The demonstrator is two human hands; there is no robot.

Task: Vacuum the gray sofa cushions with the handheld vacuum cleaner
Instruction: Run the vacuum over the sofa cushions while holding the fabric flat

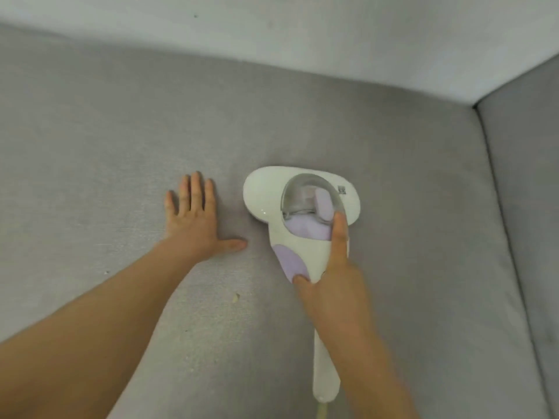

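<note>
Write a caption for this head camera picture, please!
Right hand steers white vacuum across gray cushion; left hand presses flat.

From my end the light is soft, even and fairly bright, with no hard source I can place; the left hand point(198, 217) throws only a faint shadow on the cushion point(121, 140); the vacuum point(298, 219) shows a small glint on its white shell and a dull sheen on the clear dome; the whole picture is soft, the right hand point(332, 285) and forearm smeared; the wall line bows toward the edges; the near forearms blur at the bottom.
</note>
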